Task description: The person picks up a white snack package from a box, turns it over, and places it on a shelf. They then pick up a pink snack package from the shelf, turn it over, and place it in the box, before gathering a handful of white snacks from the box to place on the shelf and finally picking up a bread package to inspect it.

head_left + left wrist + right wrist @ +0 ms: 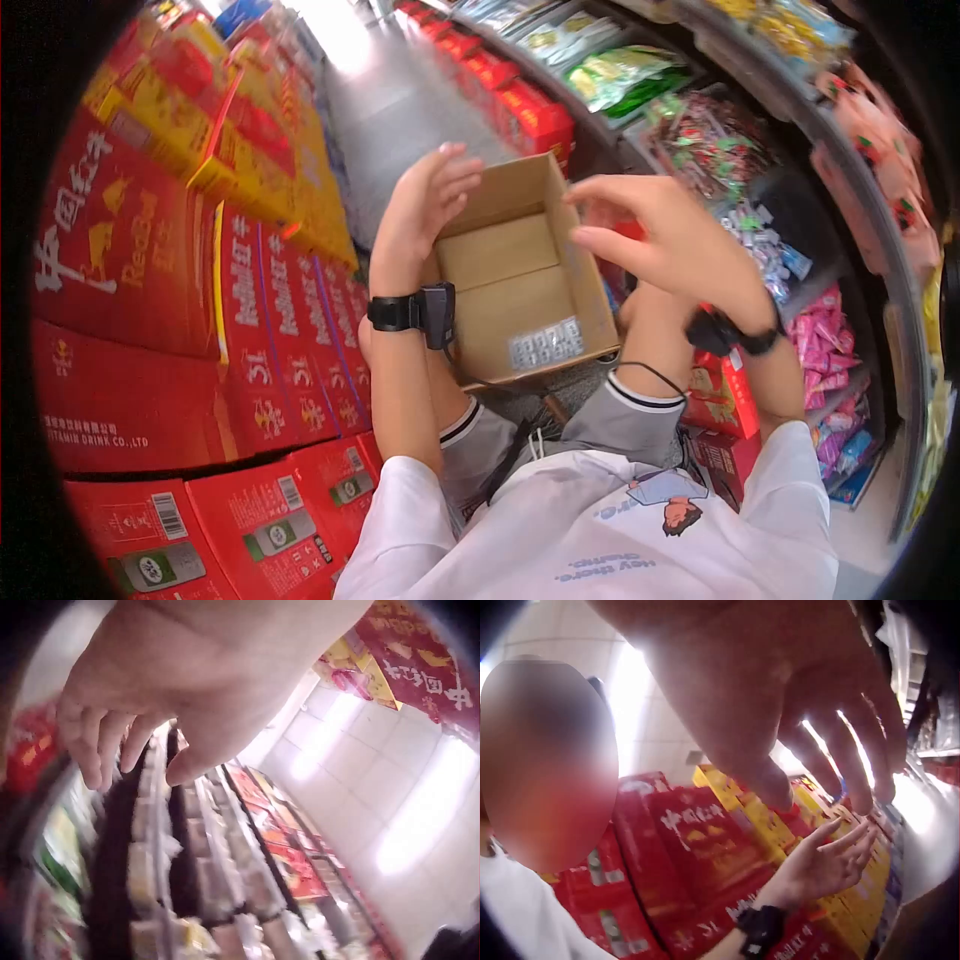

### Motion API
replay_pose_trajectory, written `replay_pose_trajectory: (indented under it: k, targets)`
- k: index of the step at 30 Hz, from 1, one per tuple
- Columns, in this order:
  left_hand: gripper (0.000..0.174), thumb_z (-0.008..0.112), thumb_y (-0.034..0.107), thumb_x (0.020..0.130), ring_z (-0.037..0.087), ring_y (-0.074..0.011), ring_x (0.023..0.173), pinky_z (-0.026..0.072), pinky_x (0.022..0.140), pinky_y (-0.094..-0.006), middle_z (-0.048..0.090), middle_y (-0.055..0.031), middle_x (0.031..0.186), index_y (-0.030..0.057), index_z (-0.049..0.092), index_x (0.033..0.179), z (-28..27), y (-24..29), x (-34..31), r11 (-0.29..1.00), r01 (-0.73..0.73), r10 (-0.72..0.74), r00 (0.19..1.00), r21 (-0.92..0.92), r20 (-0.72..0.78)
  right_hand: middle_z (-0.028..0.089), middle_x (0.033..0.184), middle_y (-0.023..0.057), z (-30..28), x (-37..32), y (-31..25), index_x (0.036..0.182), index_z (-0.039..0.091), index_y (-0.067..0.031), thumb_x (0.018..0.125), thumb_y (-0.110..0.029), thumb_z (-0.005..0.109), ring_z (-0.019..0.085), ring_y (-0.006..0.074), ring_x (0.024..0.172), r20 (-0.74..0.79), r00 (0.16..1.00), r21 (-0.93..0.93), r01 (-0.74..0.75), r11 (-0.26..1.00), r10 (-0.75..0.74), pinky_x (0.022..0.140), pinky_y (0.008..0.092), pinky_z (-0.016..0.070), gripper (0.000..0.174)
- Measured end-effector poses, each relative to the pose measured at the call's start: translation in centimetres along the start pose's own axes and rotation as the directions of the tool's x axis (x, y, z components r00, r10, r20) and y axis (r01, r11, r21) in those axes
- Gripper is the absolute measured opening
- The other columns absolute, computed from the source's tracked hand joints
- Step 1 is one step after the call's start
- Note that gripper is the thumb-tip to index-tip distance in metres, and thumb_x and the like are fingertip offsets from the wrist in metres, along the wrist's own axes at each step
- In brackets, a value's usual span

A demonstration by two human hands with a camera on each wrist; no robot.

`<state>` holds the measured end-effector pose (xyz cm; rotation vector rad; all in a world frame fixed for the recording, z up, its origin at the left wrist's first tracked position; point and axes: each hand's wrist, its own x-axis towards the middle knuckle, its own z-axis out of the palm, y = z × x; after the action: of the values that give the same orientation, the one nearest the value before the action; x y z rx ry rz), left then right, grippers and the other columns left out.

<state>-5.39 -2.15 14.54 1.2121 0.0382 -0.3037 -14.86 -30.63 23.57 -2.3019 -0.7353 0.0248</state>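
Note:
An open cardboard box (505, 290) stands between the person's legs in the head view, with a patch of small silvery items (546, 344) at its near inner end. Over the box's left edge is the left hand (425, 205), raised, fingers extended and slightly bent, holding nothing. The right hand (665, 235) hovers by the box's right edge, thumb and fingers apart with nothing between them. In the left wrist view the left hand (176, 682) hangs with loose fingers. The right wrist view shows the right hand (780, 697) with spread fingers and the left hand (821, 862) beyond it.
Stacked red drink cartons (130, 290) and yellow boxes (250, 150) line the left side. Shelf bins with green packets (625, 75) and pink-wrapped sweets (822, 345) curve along the right. Red boxes (530, 115) stand beside the grey aisle floor (400, 120) ahead.

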Motion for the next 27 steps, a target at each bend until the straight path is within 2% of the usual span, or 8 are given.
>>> replay_pose_trajectory:
  k: [4, 7, 9, 10, 13, 18, 22, 27]
  targets:
    - [0.049, 0.065, 0.043, 0.097, 0.061, -0.0180, 0.089, 0.0488, 0.076, -0.0296, 0.069, -0.0108, 0.108, 0.0046, 0.061, 0.126, -11.4, -14.0, 2.9, 0.941, 0.312, -0.244, 0.894, 0.131, -0.375, 0.071, 0.113, 0.0229, 13.2, 10.9, 10.6, 0.130, 0.060, 0.0020, 0.091, -0.034, 0.072, 0.070, 0.0355, 0.103, 0.373, 0.926, -0.090, 0.095, 0.991, -0.055, 0.089, 0.0419, 0.0549, 0.055]
    - [0.049, 0.066, 0.043, 0.094, 0.056, -0.0169, 0.085, 0.0470, 0.067, -0.0333, 0.063, -0.0076, 0.098, 0.0024, 0.061, 0.122, -12.6, -21.6, 4.3, 0.760, 0.509, -0.372, 0.850, 0.404, -0.372, 0.070, 0.120, 0.0243, 25.9, 13.6, 21.0, 0.129, 0.063, 0.0008, 0.085, -0.043, 0.075, 0.068, 0.0381, 0.110, 0.558, 0.801, -0.227, -0.103, 0.968, 0.216, 0.093, 0.0456, 0.0536, 0.064]
    - [0.052, 0.067, 0.045, 0.092, 0.054, -0.0165, 0.080, 0.0455, 0.063, -0.0349, 0.059, -0.0054, 0.091, 0.0009, 0.060, 0.119, -12.2, -29.6, 7.2, 0.777, 0.399, -0.229, 0.899, 0.486, -0.372, 0.072, 0.118, 0.0226, 30.6, 11.1, 24.9, 0.117, 0.072, 0.0001, 0.082, -0.043, 0.076, 0.069, 0.0390, 0.108, 0.591, 0.671, -0.341, -0.295, 0.893, 0.447, 0.093, 0.0474, 0.0540, 0.056]
    - [0.054, 0.067, 0.045, 0.092, 0.054, -0.0163, 0.079, 0.0463, 0.063, -0.0354, 0.060, -0.0073, 0.092, 0.0003, 0.059, 0.120, -10.6, -29.7, 6.9, 0.765, 0.505, -0.352, 0.848, 0.399, -0.397, 0.073, 0.115, 0.0211, 35.6, 8.7, 31.6, 0.112, 0.074, -0.0012, 0.081, -0.041, 0.076, 0.070, 0.0390, 0.105, 0.578, 0.701, -0.262, -0.326, 0.908, 0.418, 0.091, 0.0475, 0.0545, 0.051]
    - [0.063, 0.064, 0.050, 0.092, 0.057, -0.0236, 0.092, 0.0501, 0.077, -0.0411, 0.063, -0.0169, 0.111, 0.0004, 0.058, 0.130, -12.1, -36.1, 7.1, 0.677, 0.714, -0.608, 0.680, 0.180, -0.409, 0.071, 0.123, 0.0190, 39.4, 4.1, 35.2, 0.117, 0.074, -0.0058, 0.082, -0.042, 0.069, 0.068, 0.0371, 0.113, 0.565, 0.414, -0.414, -0.606, 0.679, 0.714, 0.094, 0.0487, 0.0523, 0.051]
    - [0.081, 0.058, 0.064, 0.093, 0.060, -0.0346, 0.118, 0.0464, 0.100, -0.0494, 0.060, -0.0196, 0.140, 0.0031, 0.052, 0.145, -16.0, -47.0, 5.2, 0.491, 0.871, -0.835, 0.470, -0.004, -0.288, 0.062, 0.141, 0.0193, 42.6, -1.5, 39.1, 0.131, 0.068, -0.0041, 0.081, -0.045, 0.076, 0.058, 0.0331, 0.130, 0.657, 0.189, -0.320, -0.807, 0.496, 0.730, 0.106, 0.0443, 0.0460, 0.066]
    - [0.088, 0.059, 0.073, 0.090, 0.061, -0.0325, 0.121, 0.0467, 0.103, -0.0465, 0.062, -0.0133, 0.142, 0.0072, 0.051, 0.148, -18.2, -55.2, 5.0, 0.439, 0.887, -0.878, 0.457, -0.145, 0.139, 0.053, 0.150, 0.0223, 45.2, -3.7, 39.6, 0.143, 0.056, -0.0007, 0.077, -0.052, 0.079, 0.051, 0.0329, 0.138, 0.695, 0.140, -0.237, -0.882, 0.408, 0.706, 0.114, 0.0411, 0.0403, 0.087]
    - [0.080, 0.064, 0.066, 0.091, 0.058, -0.0282, 0.126, 0.0429, 0.109, -0.0413, 0.062, -0.0113, 0.141, 0.0100, 0.053, 0.147, -15.6, -57.3, 3.7, 0.679, 0.733, -0.733, 0.680, 0.053, -0.013, 0.048, 0.152, 0.0266, 49.7, -7.5, 41.4, 0.149, 0.044, 0.0083, 0.067, -0.050, 0.090, 0.045, 0.0318, 0.143, 0.570, 0.120, -0.238, -0.923, 0.303, 0.813, 0.117, 0.0395, 0.0372, 0.110]
